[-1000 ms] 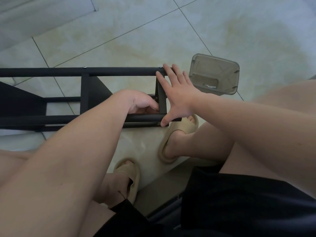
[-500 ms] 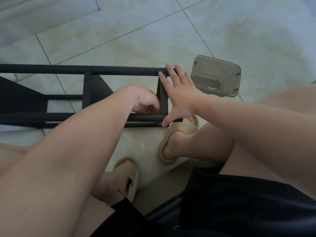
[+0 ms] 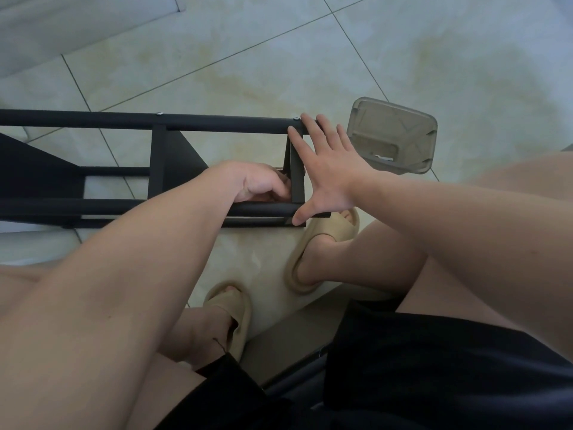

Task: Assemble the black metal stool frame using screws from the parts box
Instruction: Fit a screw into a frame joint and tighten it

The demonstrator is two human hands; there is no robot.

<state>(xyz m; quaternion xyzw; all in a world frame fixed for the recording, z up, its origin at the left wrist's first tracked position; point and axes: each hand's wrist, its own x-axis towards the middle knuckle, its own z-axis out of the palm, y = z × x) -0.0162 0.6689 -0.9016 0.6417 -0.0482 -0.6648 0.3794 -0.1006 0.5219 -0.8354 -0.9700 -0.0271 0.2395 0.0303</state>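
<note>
The black metal stool frame (image 3: 217, 124) lies on its side on the tiled floor, with silver screw heads showing on its top rail. My right hand (image 3: 328, 172) is spread flat against the frame's right end: fingertips on the top rail, thumb on the lower rail. My left hand (image 3: 257, 184) reaches inside the frame, its fingers curled and bunched against the inner face of the short end crossbar (image 3: 296, 175). What those fingers pinch is hidden. The translucent grey parts box (image 3: 393, 135) stands on the floor just right of my right hand, with a small pale piece in it.
My two feet in beige slippers (image 3: 322, 243) rest on the floor right below the frame's end. My bare knees and black shorts (image 3: 434, 367) fill the lower part of the view. Pale floor tiles (image 3: 465, 57) spread beyond the frame and the box.
My left hand has turned a little at the end crossbar. My right hand stays spread on the frame's end, and the frame and box have not moved.
</note>
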